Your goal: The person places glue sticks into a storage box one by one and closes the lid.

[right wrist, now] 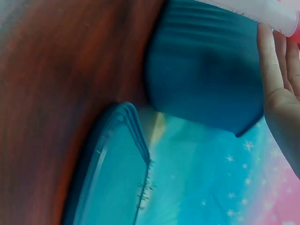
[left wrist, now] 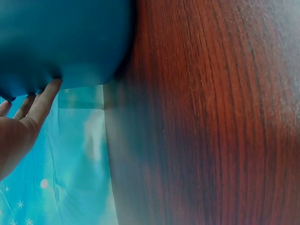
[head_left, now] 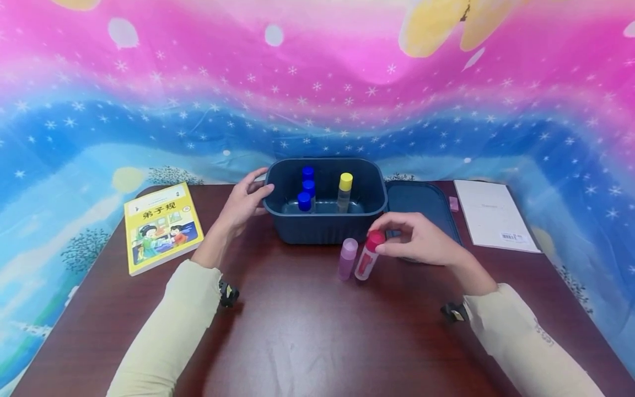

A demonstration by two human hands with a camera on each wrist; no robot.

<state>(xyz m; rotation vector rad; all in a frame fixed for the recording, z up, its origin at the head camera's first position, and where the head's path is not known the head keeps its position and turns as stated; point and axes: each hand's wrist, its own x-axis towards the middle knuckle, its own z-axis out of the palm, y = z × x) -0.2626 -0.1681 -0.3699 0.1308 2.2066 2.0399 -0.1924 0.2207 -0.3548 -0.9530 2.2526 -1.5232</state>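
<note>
We note the right hand (head_left: pixel 421 240) pinching the red-capped bottle (head_left: pixel 368 256) by its cap, tilted, centre of frame beside a purple bottle (head_left: pixel 346 258). Left hand (head_left: pixel 244 203) rests relaxed-open against the blue bin (head_left: pixel 324 226) (left wall). Yellow book (head_left: pixel 161 225) reads 弟子规.

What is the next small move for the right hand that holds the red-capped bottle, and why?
Probably lift the red-capped bottle up and over the near wall of the blue bin. The right hand already pinches its cap, the bottle leans on the table just before the bin, the left hand steadies the bin's side, and capped bottles already stand inside.
</note>
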